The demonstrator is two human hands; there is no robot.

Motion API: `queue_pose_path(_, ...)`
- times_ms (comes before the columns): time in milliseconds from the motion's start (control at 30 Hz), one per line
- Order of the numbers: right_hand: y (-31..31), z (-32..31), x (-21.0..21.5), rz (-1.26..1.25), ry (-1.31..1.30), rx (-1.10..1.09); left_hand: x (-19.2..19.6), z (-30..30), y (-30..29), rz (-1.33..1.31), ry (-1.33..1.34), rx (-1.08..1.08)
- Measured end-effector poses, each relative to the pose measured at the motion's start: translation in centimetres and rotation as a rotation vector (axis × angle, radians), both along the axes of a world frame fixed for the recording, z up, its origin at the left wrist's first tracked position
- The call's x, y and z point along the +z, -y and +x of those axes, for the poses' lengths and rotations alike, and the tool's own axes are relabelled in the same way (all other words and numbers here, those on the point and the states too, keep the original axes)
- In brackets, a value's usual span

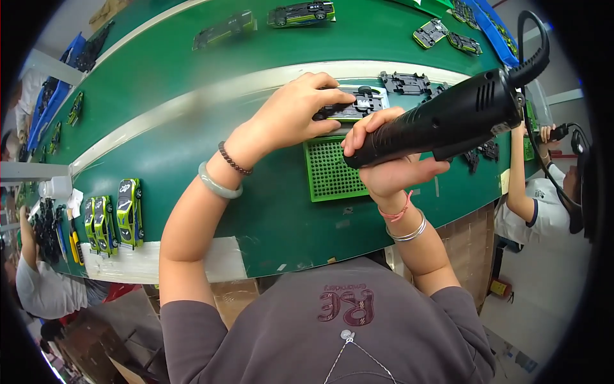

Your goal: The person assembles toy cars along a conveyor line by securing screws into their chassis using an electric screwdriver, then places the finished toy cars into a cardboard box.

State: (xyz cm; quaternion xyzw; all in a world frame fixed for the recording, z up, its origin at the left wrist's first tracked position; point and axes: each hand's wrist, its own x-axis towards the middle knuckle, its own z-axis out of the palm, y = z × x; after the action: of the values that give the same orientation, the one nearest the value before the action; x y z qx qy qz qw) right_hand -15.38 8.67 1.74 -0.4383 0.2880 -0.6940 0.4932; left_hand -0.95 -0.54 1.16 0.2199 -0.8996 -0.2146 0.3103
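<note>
My left hand (297, 107) grips the left end of a toy car (369, 105) lying upside down on the bench, its black underside up. The thumb is on the near side and the fingers reach over the chassis. In my right hand (391, 178) is a black electric screwdriver (441, 118), tilted, with its cable end up to the right. Its bit is hidden in this view. Below the car sits a green tray (310, 171) with a grid of small holes, partly covered by my right hand.
Black chassis parts (406, 83) lie right of the car. Several green toy cars (130, 211) stand at the left. Overturned cars (300, 14) rest on the green belt beyond a white strip (173, 109). A blue bin (492, 29) is far right. Co-workers sit at both sides.
</note>
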Motion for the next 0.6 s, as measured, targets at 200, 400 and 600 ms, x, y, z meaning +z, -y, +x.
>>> queue_pose_path(200, 0.04, 0.22, -0.69, 0.002, -0.043, 0.014, -0.18, 0.02, 0.08, -0.007, 0.005, -0.007)
queue_pose_path(400, -0.23, 0.86, -0.61, -0.025, -0.165, 0.000, -0.14, 0.07, 0.04, -0.011, 0.002, -0.001)
queue_pose_path(600, -0.12, 0.99, -0.67, 0.022, -0.176, -0.003, 0.02, 0.18, 0.01, 0.018, 0.029, 0.013)
